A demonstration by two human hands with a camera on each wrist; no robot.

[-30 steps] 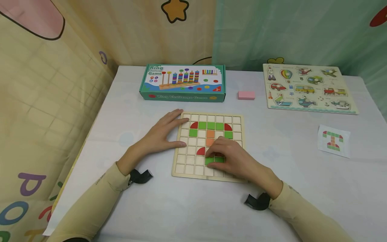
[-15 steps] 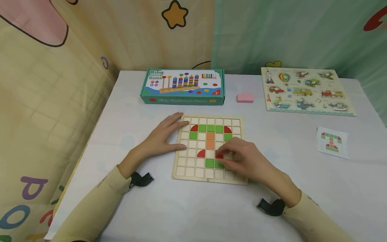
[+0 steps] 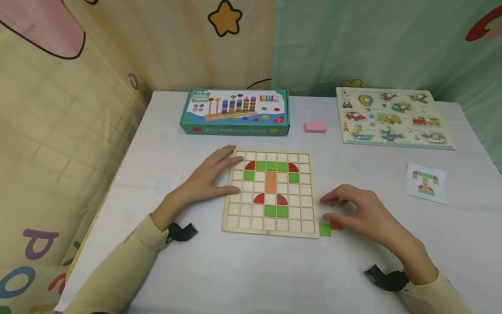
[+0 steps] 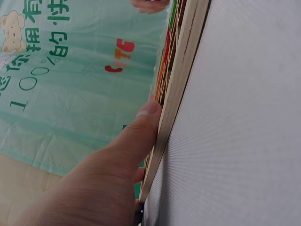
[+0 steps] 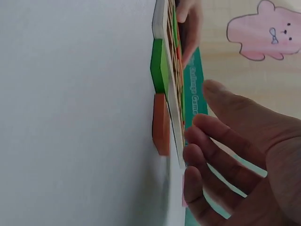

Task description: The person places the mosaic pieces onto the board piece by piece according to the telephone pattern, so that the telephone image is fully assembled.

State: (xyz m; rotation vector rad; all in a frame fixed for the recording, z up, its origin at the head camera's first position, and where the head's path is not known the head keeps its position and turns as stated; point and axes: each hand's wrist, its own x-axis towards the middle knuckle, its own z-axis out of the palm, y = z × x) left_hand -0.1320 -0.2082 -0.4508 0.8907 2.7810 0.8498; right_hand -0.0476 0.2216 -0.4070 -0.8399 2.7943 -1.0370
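A wooden grid board [image 3: 302,226] lies on the white table with red quarter-round, green square and orange square tiles in some cells. My left hand [image 3: 205,176] rests along its left edge, fingers spread and thumb [image 4: 148,113] on the rim. Past the board's right edge is my right hand [image 3: 361,209], holding nothing, its fingers loosely bent and apart from the thumb. Just below that hand, a loose green tile [image 3: 325,230] and an orange tile [image 3: 336,226] lie beside the board's lower right corner. The hand partly covers the orange one in the head view.
A green Ring Challenge Game box [image 3: 235,115] stands behind the board, with a pink block [image 3: 315,127] to its right. At the back right lies a picture puzzle board [image 3: 396,120]. A small pattern card [image 3: 426,183] sits on the right side of the table.
My right hand has drawn back rightward off the board, uncovering a red quarter-round tile and two green tiles in the lower cells. My left hand has stayed on the edge.
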